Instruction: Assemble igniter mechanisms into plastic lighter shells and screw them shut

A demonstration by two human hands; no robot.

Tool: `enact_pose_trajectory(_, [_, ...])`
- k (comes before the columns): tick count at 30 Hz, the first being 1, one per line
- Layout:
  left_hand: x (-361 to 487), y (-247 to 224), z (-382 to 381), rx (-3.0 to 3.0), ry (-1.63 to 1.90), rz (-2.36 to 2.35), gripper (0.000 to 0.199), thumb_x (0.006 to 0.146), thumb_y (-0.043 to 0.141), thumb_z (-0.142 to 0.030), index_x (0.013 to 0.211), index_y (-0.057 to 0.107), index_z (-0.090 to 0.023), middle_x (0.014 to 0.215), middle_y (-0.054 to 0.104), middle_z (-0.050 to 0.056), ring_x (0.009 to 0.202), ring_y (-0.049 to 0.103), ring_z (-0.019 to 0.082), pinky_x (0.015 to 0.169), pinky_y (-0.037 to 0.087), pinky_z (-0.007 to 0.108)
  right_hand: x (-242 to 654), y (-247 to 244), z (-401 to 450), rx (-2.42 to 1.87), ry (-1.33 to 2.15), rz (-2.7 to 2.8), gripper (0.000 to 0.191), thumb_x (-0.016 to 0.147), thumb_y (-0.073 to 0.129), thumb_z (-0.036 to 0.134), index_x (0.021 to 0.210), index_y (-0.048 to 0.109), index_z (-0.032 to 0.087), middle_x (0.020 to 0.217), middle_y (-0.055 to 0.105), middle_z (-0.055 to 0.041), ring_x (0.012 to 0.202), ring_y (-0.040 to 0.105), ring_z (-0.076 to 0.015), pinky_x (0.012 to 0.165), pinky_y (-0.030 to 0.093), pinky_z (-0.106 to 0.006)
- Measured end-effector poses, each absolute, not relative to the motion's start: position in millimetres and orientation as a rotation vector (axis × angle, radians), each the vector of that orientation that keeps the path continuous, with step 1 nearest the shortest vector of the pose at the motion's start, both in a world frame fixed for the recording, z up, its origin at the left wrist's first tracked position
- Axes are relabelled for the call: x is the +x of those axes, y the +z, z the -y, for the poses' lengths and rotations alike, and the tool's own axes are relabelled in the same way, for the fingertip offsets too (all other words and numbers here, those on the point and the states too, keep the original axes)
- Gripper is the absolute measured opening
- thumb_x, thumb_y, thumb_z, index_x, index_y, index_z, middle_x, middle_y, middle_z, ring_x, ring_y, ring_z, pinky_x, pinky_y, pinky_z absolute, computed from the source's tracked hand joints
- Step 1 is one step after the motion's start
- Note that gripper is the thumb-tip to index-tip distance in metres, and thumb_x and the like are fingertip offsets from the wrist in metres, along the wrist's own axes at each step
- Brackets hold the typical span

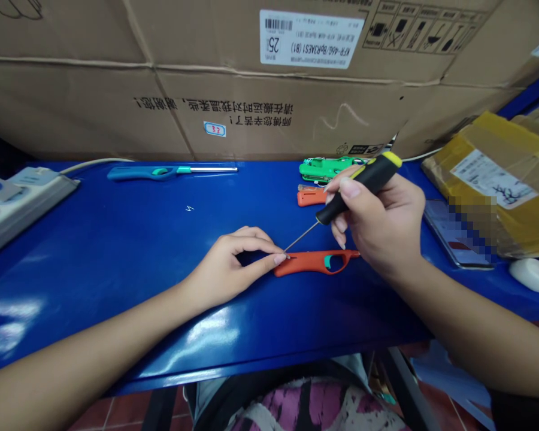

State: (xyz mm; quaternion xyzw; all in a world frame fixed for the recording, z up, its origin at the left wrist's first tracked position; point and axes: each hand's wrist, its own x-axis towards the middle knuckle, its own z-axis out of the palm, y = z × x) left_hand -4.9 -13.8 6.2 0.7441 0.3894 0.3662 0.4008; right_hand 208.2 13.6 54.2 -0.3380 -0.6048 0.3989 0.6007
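Note:
An orange lighter body (308, 263) with a teal trigger lies on the blue table (148, 257), its wide end to the left. Thumb and fingers of my left hand (233, 263) are pressed together at that end; whatever small thing is between them cannot be made out. My right hand (377, 215) is wrapped round a black and yellow screwdriver (359, 187), held at a slant. The thin shaft points down and left, its tip at my left fingertips by the lighter's wide end.
Behind stands a large cardboard box (233, 90). A blue lighter (161, 173) lies at back left, a power strip (22, 197) at far left. Green (323, 170) and orange (309, 196) casings lie behind my right hand. Rightward are a phone (458, 233), yellow-taped parcel (498, 179) and white object (534, 274).

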Motion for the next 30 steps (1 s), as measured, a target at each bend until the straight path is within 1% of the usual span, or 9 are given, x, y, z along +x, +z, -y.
enact_pose_trajectory(4, [-5.1, 6.0, 13.5, 1.885, 0.937, -0.967, 0.010, 0.089, 0.072, -0.025, 0.090, 0.081, -0.020, 0.087, 0.073, 0.004, 0.084, 0.068, 0.015, 0.082, 0.053, 0.029, 211.9, 49.4, -18.2, -0.747, 0.978, 1.352, 0.021, 0.087, 0.074, 0.036, 0.081, 0.070, 0.017, 0.064, 0.060, 0.0039, 0.039, 0.049, -0.0058, 0.030, 0.042, -0.020])
enact_pose_trajectory(7, [-4.4, 6.0, 14.5, 1.891, 0.956, -0.981, 0.010, 0.087, 0.074, -0.025, 0.093, 0.080, -0.019, 0.091, 0.074, 0.005, 0.084, 0.069, 0.015, 0.082, 0.054, 0.028, 212.6, 49.7, -19.1, -0.758, 0.982, 1.344, 0.021, 0.086, 0.074, 0.037, 0.081, 0.070, 0.017, 0.063, 0.061, 0.0038, 0.039, 0.049, -0.0056, 0.029, 0.041, -0.019])
enact_pose_trajectory(11, [-2.9, 6.1, 15.9, 1.910, 1.011, -1.002, 0.017, 0.082, 0.080, -0.024, 0.098, 0.080, -0.018, 0.093, 0.074, 0.005, 0.084, 0.070, 0.014, 0.081, 0.055, 0.026, 212.6, 50.8, -18.5, -0.768, 0.977, 1.323, 0.022, 0.085, 0.075, 0.038, 0.080, 0.069, 0.017, 0.066, 0.063, 0.0030, 0.040, 0.048, -0.0055, 0.029, 0.040, -0.019])
enact_pose_trajectory(15, [-1.3, 6.3, 16.4, 1.939, 1.068, -0.977, 0.018, 0.083, 0.079, -0.022, 0.101, 0.079, -0.018, 0.095, 0.075, 0.005, 0.086, 0.071, 0.014, 0.081, 0.055, 0.026, 212.1, 50.9, -17.1, -0.736, 0.996, 1.314, 0.021, 0.085, 0.075, 0.036, 0.080, 0.069, 0.017, 0.073, 0.066, 0.0015, 0.041, 0.050, -0.0055, 0.030, 0.042, -0.019])
enact_pose_trajectory(18, [-0.8, 7.1, 16.5, 1.961, 1.065, -0.939, 0.010, 0.085, 0.077, -0.020, 0.095, 0.080, -0.019, 0.092, 0.075, 0.004, 0.084, 0.071, 0.014, 0.081, 0.056, 0.027, 212.1, 50.6, -16.0, -0.751, 1.007, 1.328, 0.021, 0.086, 0.074, 0.037, 0.081, 0.069, 0.017, 0.073, 0.066, 0.0014, 0.042, 0.051, -0.0058, 0.031, 0.044, -0.019])
enact_pose_trajectory(21, [-0.7, 7.9, 16.5, 1.972, 1.057, -0.968, 0.003, 0.085, 0.077, -0.020, 0.088, 0.079, -0.020, 0.089, 0.075, 0.003, 0.082, 0.070, 0.014, 0.081, 0.055, 0.028, 212.6, 50.0, -16.0, -0.742, 1.009, 1.336, 0.019, 0.086, 0.074, 0.036, 0.082, 0.070, 0.018, 0.072, 0.065, 0.0017, 0.041, 0.051, -0.0059, 0.031, 0.044, -0.019])
enact_pose_trajectory(25, [-1.1, 7.2, 16.5, 1.975, 1.039, -1.011, 0.003, 0.085, 0.077, -0.023, 0.086, 0.078, -0.020, 0.089, 0.076, 0.004, 0.083, 0.070, 0.016, 0.082, 0.056, 0.031, 213.0, 49.3, -16.5, -0.721, 1.020, 1.348, 0.016, 0.088, 0.073, 0.033, 0.082, 0.071, 0.017, 0.067, 0.063, 0.0026, 0.039, 0.050, -0.0062, 0.030, 0.044, -0.020])
enact_pose_trajectory(30, [-2.0, 5.5, 16.6, 1.992, 1.017, -1.024, 0.003, 0.085, 0.077, -0.023, 0.085, 0.078, -0.021, 0.086, 0.076, 0.003, 0.081, 0.070, 0.016, 0.081, 0.055, 0.031, 212.2, 49.7, -14.6, -0.719, 1.027, 1.350, 0.017, 0.086, 0.075, 0.033, 0.082, 0.071, 0.017, 0.065, 0.062, 0.0018, 0.039, 0.050, -0.0077, 0.029, 0.043, -0.022])
